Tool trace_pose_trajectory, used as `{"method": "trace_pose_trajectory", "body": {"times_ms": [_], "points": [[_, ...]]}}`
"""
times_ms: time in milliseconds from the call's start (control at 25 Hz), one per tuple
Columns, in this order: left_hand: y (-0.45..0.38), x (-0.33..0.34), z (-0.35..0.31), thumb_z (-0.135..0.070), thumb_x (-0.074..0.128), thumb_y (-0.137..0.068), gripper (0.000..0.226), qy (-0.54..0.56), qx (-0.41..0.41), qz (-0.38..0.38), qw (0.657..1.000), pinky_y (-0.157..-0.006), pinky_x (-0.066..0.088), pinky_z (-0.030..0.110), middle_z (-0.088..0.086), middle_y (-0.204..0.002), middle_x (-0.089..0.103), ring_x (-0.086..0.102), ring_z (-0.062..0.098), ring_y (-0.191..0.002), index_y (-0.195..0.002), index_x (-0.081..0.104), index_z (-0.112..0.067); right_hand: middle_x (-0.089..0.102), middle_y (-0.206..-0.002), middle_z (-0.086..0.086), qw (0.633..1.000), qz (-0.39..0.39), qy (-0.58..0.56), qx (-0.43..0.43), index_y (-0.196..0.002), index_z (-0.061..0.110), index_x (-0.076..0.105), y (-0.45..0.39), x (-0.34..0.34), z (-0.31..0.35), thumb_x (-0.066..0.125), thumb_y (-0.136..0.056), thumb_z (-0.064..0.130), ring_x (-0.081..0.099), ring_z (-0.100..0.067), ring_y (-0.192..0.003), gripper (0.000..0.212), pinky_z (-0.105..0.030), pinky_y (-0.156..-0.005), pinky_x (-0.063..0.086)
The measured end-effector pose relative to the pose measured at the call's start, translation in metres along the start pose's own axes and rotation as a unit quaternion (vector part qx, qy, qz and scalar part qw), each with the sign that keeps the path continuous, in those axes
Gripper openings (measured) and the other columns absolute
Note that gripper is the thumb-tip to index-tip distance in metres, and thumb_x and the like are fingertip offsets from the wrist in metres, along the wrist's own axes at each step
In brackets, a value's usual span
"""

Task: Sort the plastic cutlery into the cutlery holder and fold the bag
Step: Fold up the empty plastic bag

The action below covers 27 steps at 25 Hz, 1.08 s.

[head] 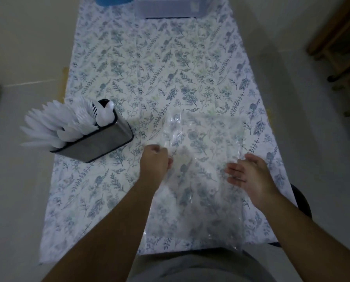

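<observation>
Clear bag (202, 159), likely limp and slippery, best taken at edges: left hand (154, 159) pinches it, right hand (249, 176) fingers straight.

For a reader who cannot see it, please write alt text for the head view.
Two bare hands work on a clear plastic bag lying flat on a floral tablecloth: the left hand pinches its left edge, the right hand lies open. A grey metal cutlery holder holds white plastic cutlery.
</observation>
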State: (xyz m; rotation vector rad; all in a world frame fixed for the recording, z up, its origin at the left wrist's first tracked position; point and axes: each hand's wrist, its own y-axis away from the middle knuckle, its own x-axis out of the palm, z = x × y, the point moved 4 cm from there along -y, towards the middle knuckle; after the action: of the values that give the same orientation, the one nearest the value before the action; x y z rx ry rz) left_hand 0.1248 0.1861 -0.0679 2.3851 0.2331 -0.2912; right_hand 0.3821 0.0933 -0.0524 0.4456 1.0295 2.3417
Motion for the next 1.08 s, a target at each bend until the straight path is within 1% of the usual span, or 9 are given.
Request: {"method": "trace_pose_trajectory", "body": {"times_ms": [160, 320, 440, 520, 600, 680, 800, 920, 1080], "points": [[-0.006, -0.004, -0.005, -0.033, 0.05, -0.099, 0.029, 0.012, -0.053, 0.051, 0.997, -0.055, 0.049, 0.031, 0.014, -0.073, 0.076, 0.068, 0.026, -0.061, -0.106, 0.056, -0.006, 0.074, -0.096, -0.021, 1.0, 0.003, 0.013, 0.028, -0.125, 0.014, 0.049, 0.0, -0.003, -0.001, 0.051, -0.104, 0.022, 0.072, -0.031, -0.081, 0.023, -0.043, -0.071, 0.056], [-0.002, -0.022, 0.004, -0.048, 0.039, -0.105, 0.047, 0.112, -0.076, 0.127, 0.983, -0.072, 0.055, 0.037, 0.012, -0.065, 0.072, 0.069, 0.027, -0.069, -0.081, 0.055, -0.011, 0.075, -0.096, -0.02, 0.998, 0.025, -0.037, 0.048, -0.111, 0.016, 0.056, 0.003, -0.011, -0.011, 0.044, -0.102, 0.05, 0.071, -0.033, -0.084, 0.038, -0.045, -0.077, 0.057], [0.008, -0.038, 0.007, -0.041, 0.062, -0.096, 0.038, 0.076, -0.024, 0.179, 0.981, -0.051, 0.048, 0.025, 0.003, -0.058, 0.056, 0.052, 0.018, -0.055, -0.07, 0.056, -0.013, 0.075, -0.087, -0.016, 0.993, 0.053, -0.075, 0.069, -0.09, 0.011, 0.067, 0.005, -0.022, -0.017, 0.036, -0.098, 0.064, 0.073, -0.031, -0.078, 0.062, -0.039, -0.069, 0.06], [0.009, -0.047, 0.011, -0.02, 0.078, -0.085, 0.03, 0.005, 0.031, 0.205, 0.978, -0.049, 0.045, 0.021, 0.002, -0.061, 0.057, 0.052, 0.017, -0.059, -0.067, 0.054, -0.016, 0.074, -0.092, -0.014, 0.997, 0.049, 0.021, 0.049, -0.087, 0.013, 0.07, 0.011, -0.024, -0.017, 0.054, -0.099, 0.048, 0.071, -0.029, -0.08, 0.04, -0.033, -0.066, 0.056], [0.012, -0.054, 0.012, -0.012, 0.083, -0.079, 0.02, -0.064, 0.076, 0.214, 0.972, -0.056, 0.05, 0.024, 0.007, -0.071, 0.063, 0.06, 0.016, -0.066, -0.083, 0.064, -0.018, 0.072, -0.109, -0.014, 0.985, 0.058, 0.158, -0.026, -0.107, 0.016, 0.07, 0.014, -0.026, -0.014, 0.07, -0.092, 0.015, 0.07, -0.031, -0.101, 0.015, -0.031, -0.073, 0.054], [0.017, -0.056, 0.012, -0.018, 0.084, -0.08, 0.026, -0.202, 0.154, 0.174, 0.952, -0.057, 0.05, 0.016, 0.001, -0.076, 0.068, 0.063, 0.007, -0.063, -0.101, 0.071, -0.025, 0.072, -0.109, -0.01, 0.953, 0.073, 0.283, -0.075, -0.121, 0.022, 0.067, 0.018, -0.023, -0.017, 0.076, -0.086, 0.007, 0.07, -0.025, -0.103, 0.038, -0.024, -0.075, 0.053], [0.028, -0.051, 0.008, -0.023, 0.08, -0.083, 0.034, -0.384, 0.289, 0.056, 0.875, -0.075, 0.051, 0.019, -0.003, -0.097, 0.073, 0.067, 0.012, -0.089, -0.115, 0.071, -0.022, 0.064, -0.092, -0.005, 0.903, 0.018, 0.403, -0.147, -0.099, 0.02, 0.075, 0.024, -0.016, -0.02, 0.081, -0.081, 0.013, 0.065, -0.019, -0.082, 0.02, -0.023, -0.068, 0.048], [0.052, -0.041, 0.008, -0.017, 0.074, -0.083, 0.052, -0.457, 0.374, -0.021, 0.807, -0.095, 0.04, 0.028, 0.004, -0.122, 0.059, 0.051, 0.021, -0.115, -0.132, 0.058, -0.021, 0.058, -0.09, -0.003, 0.919, -0.009, 0.342, -0.196, -0.088, 0.011, 0.071, 0.039, -0.004, -0.022, 0.078, -0.084, 0.016, 0.058, -0.018, -0.08, 0.009, -0.029, -0.069, 0.05], [0.104, -0.008, 0.031, -0.026, 0.063, -0.089, 0.059, -0.388, 0.341, 0.157, 0.842, -0.104, 0.045, 0.032, -0.001, -0.132, 0.05, 0.042, 0.014, -0.123, -0.144, 0.043, -0.026, 0.071, -0.108, -0.004, 0.983, 0.041, 0.153, -0.097, -0.107, 0.024, 0.062, 0.058, 0.009, -0.037, 0.07, -0.09, 0.02, 0.067, -0.025, -0.101, 0.019, -0.04, -0.083, 0.055]]}}
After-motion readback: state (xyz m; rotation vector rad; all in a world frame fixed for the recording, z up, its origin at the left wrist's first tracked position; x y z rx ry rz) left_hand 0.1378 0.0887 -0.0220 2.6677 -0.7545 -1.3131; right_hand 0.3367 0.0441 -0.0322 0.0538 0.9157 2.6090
